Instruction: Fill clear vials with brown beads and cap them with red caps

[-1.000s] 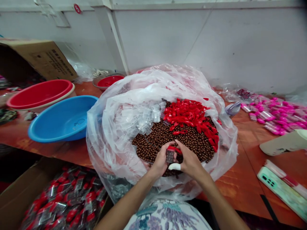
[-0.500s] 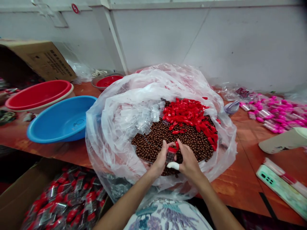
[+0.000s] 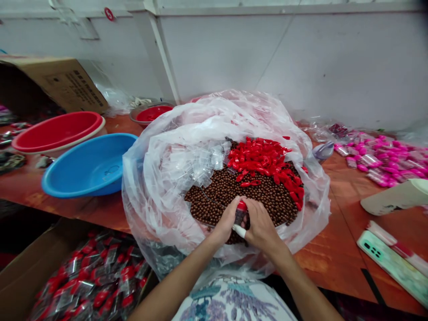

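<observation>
My left hand (image 3: 224, 223) and my right hand (image 3: 261, 225) meet over a bed of small brown balls (image 3: 230, 191) in a big clear plastic bag (image 3: 160, 178). Between them they grip a small clear vial with a red cap (image 3: 240, 211). A white wrap (image 3: 239, 231) covers my right thumb. Loose red caps (image 3: 264, 162) lie on the far side of the balls. Empty clear vials (image 3: 197, 162) are heaped to the left inside the bag.
A blue basin (image 3: 88, 166) and a red basin (image 3: 56, 130) stand left on the brown table (image 3: 337, 254). A cardboard box of filled red-capped vials (image 3: 90, 281) sits lower left. Pink-capped vials (image 3: 381, 156) lie right, a phone (image 3: 391, 263) near the right edge.
My right hand has closed in over the red cap and both hands have drawn tighter around the vial. The view shifted slightly.
</observation>
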Tool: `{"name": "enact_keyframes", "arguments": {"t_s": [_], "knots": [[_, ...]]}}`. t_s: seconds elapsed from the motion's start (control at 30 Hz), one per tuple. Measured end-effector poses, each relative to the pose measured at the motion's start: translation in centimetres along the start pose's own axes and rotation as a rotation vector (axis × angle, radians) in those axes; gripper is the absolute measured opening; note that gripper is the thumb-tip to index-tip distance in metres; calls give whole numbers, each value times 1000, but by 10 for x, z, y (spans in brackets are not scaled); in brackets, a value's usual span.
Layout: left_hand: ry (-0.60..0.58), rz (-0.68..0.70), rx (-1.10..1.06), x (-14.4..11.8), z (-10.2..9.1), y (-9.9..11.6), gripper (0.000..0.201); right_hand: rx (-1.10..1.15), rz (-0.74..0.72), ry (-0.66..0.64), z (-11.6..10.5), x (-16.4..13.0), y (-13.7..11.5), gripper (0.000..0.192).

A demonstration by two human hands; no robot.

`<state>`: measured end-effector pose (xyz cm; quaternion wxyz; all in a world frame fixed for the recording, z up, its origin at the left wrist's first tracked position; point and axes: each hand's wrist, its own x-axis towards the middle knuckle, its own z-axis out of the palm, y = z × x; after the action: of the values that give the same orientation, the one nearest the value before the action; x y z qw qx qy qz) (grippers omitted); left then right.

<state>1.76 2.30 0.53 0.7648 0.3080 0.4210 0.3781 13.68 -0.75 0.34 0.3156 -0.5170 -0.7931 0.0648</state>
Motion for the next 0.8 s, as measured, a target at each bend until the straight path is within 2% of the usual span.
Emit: {"name": "enact_keyframes", "arguments": {"t_s": [0.17,0.33,0.47,0.53,0.6,0.7,0.8], "knots": [[-16,64,-52,-1,-2,-4,46,-103,-109,-61,-6,5,5,57],[11,1,-108,0,-8,-16,49,-109,-173,-83,0,3,10,53],[27,-49,-71,1,-12,-17,53,-75,-136,-78,5,1,10,59],[42,40,81,1,-19,-8,56,-65,-84,-71,5,0,10,61],[118,257,352,2,-32,8,51,-60,-30,-71,5,-2,10,61],[372,620,921,8,-61,41,33,-60,30,-87,4,-6,10,61],[484,746,1437,20,-90,68,41,-56,70,-98,7,-11,10,64]]}}
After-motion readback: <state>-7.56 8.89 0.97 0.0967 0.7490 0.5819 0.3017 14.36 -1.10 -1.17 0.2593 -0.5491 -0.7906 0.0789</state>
